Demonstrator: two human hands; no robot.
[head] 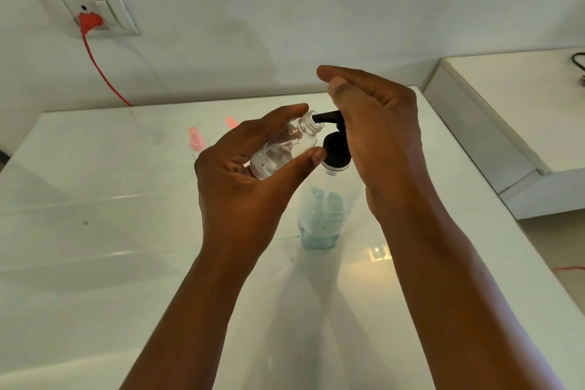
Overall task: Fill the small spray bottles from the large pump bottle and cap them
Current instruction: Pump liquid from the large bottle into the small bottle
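The left hand (247,174) held a small clear spray bottle (285,146) tilted on its side above the white tabletop (95,231), fingers and thumb curled round its body in a firm grip. The bottle was uncapped, and its open neck met the tip of the black pump spout (326,117). A little clear liquid lay inside it.

The right hand (376,136) rested over the pump head of the large pump bottle (321,215), its fingers loosely extended and grasping nothing. That bottle stood upright on the tabletop between the forearms, with pale blue liquid in its lower part.

Farther back on the tabletop lay two blurred pink pieces (196,138), too unclear to identify. On the wall behind, an orange plug (90,21) sat in a white socket (91,9), its cord running down behind the tabletop.
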